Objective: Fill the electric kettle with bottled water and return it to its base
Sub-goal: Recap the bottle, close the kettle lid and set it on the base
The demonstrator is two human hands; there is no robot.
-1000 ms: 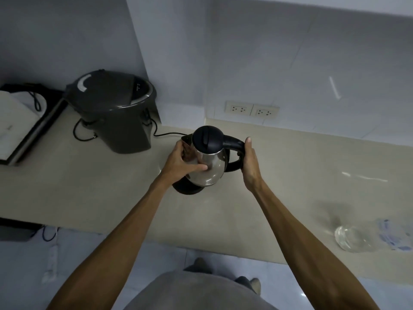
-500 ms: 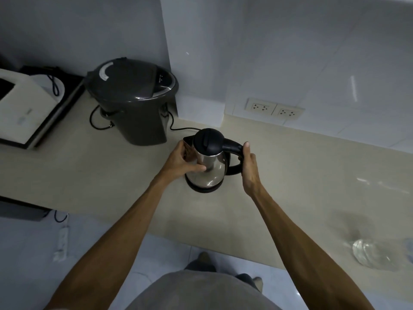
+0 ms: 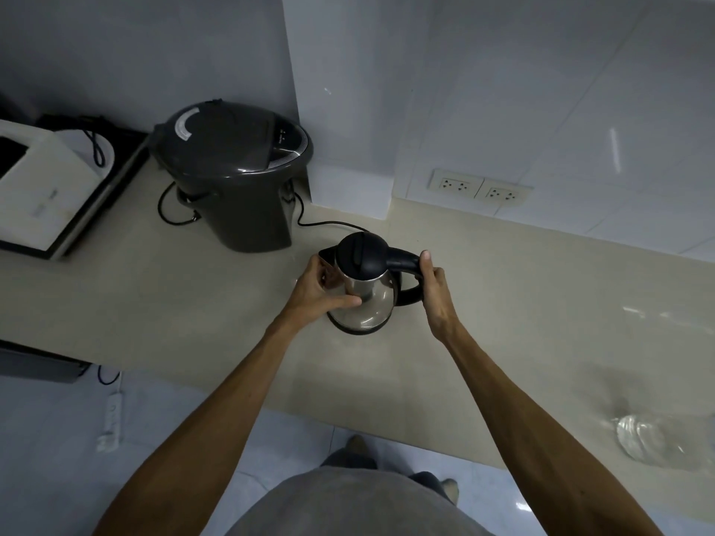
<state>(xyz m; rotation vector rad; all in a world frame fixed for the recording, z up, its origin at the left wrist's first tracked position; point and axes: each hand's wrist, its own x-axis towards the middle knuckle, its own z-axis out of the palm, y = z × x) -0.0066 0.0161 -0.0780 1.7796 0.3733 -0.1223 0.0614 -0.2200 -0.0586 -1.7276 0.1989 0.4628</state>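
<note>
A steel kettle [image 3: 363, 299] stands upright on the bench [image 3: 193, 303] between both hands: left hand [image 3: 319, 290] cupped against its body, right hand [image 3: 435, 290] wrapped around its black handle.

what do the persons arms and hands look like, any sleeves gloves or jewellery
Both forearms are bare from the bottom of the frame to the wrist, with no sleeve in view. The left hand and the right hand wear no gloves, and no watch, ring or band shows on either. Lower down, a grey garment covers the torso.
</note>
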